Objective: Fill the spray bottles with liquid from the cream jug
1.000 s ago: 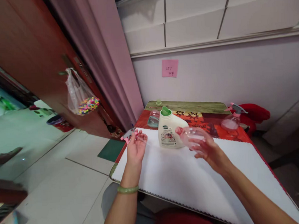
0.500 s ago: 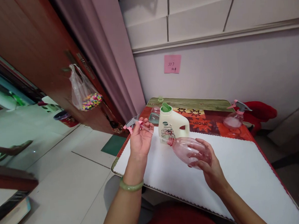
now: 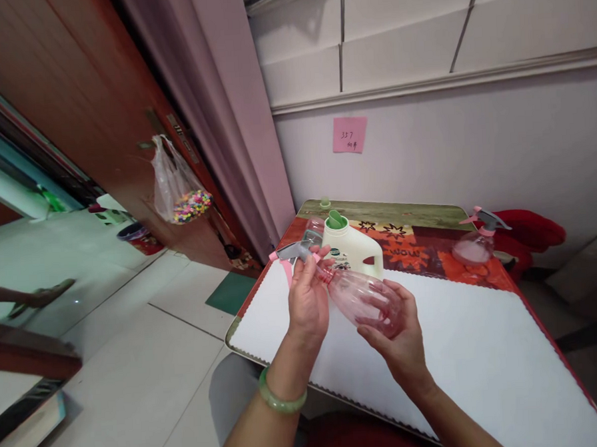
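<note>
My left hand (image 3: 309,293) is closed on a grey and pink trigger spray head (image 3: 294,252), its nozzle pointing left. In my right hand (image 3: 399,341) lies a clear pink plastic bottle (image 3: 360,299), tilted with its neck up and to the left. The spray head meets the bottle's neck; my fingers hide part of the joint, so I cannot tell whether it is threaded on. Just behind the bottle stands a cream jug (image 3: 352,244) with a green spout (image 3: 336,219).
A white mat (image 3: 465,348) covers much of the table. A second spray bottle (image 3: 474,246) stands at the back right, a green cap (image 3: 325,201) at the back left. A clear container (image 3: 313,233) sits beside the jug. A bag of colourful pieces (image 3: 192,206) hangs from the door.
My left hand has moved right and down with the spray head, and my right hand has moved left with the bottle. The two parts, apart before, now meet at the neck.
</note>
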The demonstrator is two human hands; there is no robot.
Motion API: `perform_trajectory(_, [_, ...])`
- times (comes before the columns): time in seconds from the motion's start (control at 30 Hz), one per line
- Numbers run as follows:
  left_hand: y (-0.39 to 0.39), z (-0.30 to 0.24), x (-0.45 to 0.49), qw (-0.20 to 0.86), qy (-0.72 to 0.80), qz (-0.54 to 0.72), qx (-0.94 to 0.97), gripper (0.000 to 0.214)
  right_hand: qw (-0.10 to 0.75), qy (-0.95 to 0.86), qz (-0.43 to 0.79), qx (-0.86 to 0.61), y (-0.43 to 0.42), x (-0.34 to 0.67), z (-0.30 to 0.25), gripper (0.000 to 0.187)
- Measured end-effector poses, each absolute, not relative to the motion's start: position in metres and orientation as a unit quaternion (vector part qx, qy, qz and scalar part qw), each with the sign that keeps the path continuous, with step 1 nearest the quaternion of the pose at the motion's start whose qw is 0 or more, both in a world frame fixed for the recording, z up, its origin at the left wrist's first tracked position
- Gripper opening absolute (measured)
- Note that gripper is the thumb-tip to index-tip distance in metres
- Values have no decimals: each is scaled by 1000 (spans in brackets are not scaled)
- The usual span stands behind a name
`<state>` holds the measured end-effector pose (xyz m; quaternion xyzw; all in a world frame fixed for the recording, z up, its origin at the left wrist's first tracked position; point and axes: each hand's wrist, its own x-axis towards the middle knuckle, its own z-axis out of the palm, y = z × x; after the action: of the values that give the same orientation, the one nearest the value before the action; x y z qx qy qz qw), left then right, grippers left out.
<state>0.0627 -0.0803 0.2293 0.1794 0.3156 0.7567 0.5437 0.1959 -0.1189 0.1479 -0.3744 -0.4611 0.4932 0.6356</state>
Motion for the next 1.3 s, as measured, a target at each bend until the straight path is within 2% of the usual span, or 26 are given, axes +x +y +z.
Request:
perform_trajectory(0.23, [-87,239,74,612,321,722,45,18,683,-569,268,-371,-113,198,134,87])
perform_trajectory(0.4, [-86,243,73,612,311,726,38,16,666,-624,164,-374,-107,206,132,87])
perform_trajectory(0.5, [-85,244,72,601,321,730,52,16,647,-617,215,-392,-109,205,132,89])
perform_trajectory(0.67, [-85,245,71,575,350,737,61,19,589,-535,403,-451,-113,200,138,86])
perform_trajectory(0.83, [-80,246,65,602,330,725,51,21,568,-430,571,-408,-111,199,151,92])
perform_trajectory(0.93, [-81,244,71,589,347,727,65,24,557,-375,626,-395,-110,198,156,86])
perform_trajectory(1.1, [-90,233,89,565,353,738,107,27,585,-391,588,-398,-112,197,155,80])
perform_trajectory(1.3, [-99,232,95,563,333,750,100,26,640,-513,409,-401,-121,198,145,84])
